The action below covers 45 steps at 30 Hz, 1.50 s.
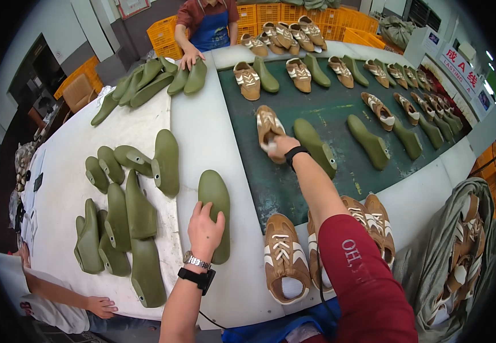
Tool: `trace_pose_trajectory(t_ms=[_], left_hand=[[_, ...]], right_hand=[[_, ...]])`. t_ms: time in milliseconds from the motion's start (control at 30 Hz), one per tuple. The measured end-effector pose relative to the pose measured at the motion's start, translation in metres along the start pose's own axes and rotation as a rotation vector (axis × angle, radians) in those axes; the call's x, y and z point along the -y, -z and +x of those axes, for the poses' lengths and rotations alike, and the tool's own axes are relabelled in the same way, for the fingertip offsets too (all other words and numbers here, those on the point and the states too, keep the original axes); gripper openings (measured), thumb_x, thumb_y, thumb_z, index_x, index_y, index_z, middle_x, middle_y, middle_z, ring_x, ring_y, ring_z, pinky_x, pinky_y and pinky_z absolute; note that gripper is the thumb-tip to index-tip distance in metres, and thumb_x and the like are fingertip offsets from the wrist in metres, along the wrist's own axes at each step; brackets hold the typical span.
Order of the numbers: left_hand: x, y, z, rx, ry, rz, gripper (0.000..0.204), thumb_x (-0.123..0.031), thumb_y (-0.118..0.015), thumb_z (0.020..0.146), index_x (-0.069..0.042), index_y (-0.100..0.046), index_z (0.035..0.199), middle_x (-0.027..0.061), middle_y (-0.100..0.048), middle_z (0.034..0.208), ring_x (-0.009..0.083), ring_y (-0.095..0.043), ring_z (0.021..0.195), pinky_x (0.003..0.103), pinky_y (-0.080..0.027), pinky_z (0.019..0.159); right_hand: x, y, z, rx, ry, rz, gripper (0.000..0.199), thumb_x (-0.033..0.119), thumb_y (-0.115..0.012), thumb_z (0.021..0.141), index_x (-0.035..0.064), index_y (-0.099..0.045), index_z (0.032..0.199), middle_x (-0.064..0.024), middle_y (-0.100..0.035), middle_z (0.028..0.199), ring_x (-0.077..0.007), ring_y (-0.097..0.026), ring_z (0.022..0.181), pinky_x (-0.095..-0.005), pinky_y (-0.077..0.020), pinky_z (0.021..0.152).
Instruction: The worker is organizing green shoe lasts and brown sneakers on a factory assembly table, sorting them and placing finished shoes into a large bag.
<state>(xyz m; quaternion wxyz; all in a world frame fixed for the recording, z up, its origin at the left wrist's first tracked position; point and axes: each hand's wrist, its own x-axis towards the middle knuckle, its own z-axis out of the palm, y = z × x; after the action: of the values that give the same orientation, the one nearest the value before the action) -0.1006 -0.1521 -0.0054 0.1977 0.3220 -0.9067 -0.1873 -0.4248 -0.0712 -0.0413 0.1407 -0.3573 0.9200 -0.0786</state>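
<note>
My left hand (204, 230) rests on a green shoe last (214, 212) lying sole-up on the white table, fingers gripping its heel end. My right hand (281, 146) reaches forward over the dark green belt (316, 108) and grips the heel of a tan and white shoe upper (268, 127). Another green last (314, 146) lies just right of that shoe on the belt. Both wrists carry black bands, and the left also wears a metal watch.
Several green lasts (128, 211) cluster on the white table (59, 171) to the left. Tan shoe uppers (285, 257) lie near me. More shoes and lasts line the belt. Another person's hand (191, 56) rests on lasts at the far end; a third person's hand (100, 307) is lower left. Orange crates (294, 12) stand behind.
</note>
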Motion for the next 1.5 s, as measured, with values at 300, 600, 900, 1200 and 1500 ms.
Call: trace_pose_trajectory(t_ms=[300,600,900,1200,1500], left_hand=[[0.004,-0.011,0.005,-0.003,0.024,0.022,0.036,-0.027,-0.058,0.078,-0.002,-0.060,0.104,0.0210,-0.053,0.117,0.0361,-0.055,0.100,0.041,-0.046,0.085],[0.021,-0.013,0.003,0.050,-0.043,-0.098,0.053,-0.031,-0.058,0.073,0.001,-0.052,0.115,0.0229,-0.053,0.113,0.0349,-0.051,0.105,0.038,-0.041,0.091],[0.095,0.055,-0.039,0.516,0.015,0.136,0.078,-0.055,-0.049,0.083,-0.004,-0.026,0.138,0.0200,-0.041,0.133,0.0310,-0.040,0.123,0.033,-0.032,0.102],[0.102,0.024,-0.102,0.742,0.194,0.486,0.117,-0.083,-0.051,0.056,-0.025,0.000,0.144,0.0154,0.005,0.149,0.0429,0.000,0.134,0.058,-0.016,0.104],[0.090,0.018,-0.085,0.755,0.112,0.553,0.120,-0.085,-0.048,0.055,-0.018,-0.002,0.144,0.0228,0.004,0.147,0.0471,-0.002,0.133,0.052,-0.016,0.106]], right_hand=[[-0.007,0.029,-0.016,-0.207,0.158,0.037,0.040,0.007,-0.054,0.075,0.0166,-0.057,0.114,-0.0159,-0.060,0.104,-0.0322,-0.057,0.100,-0.0385,-0.0453,0.086],[0.091,0.064,-0.194,0.291,0.734,0.022,0.037,0.012,-0.052,0.080,0.0030,-0.056,0.115,-0.0160,-0.063,0.098,-0.0274,-0.060,0.090,-0.0349,-0.0467,0.080],[0.181,0.022,-0.231,0.253,0.643,0.018,0.048,0.035,-0.049,0.087,0.0128,-0.043,0.130,-0.0120,-0.063,0.082,-0.0190,-0.059,0.058,-0.0318,-0.0490,0.056],[0.210,-0.047,-0.219,0.182,0.556,-0.132,0.051,0.045,-0.047,0.086,0.0052,-0.047,0.118,-0.0151,-0.064,0.087,-0.0238,-0.061,0.062,-0.0332,-0.0490,0.056],[0.198,-0.042,-0.207,0.146,0.516,-0.110,0.043,0.032,-0.049,0.082,0.0082,-0.049,0.118,-0.0172,-0.061,0.106,-0.0325,-0.058,0.098,-0.0404,-0.0450,0.085]])
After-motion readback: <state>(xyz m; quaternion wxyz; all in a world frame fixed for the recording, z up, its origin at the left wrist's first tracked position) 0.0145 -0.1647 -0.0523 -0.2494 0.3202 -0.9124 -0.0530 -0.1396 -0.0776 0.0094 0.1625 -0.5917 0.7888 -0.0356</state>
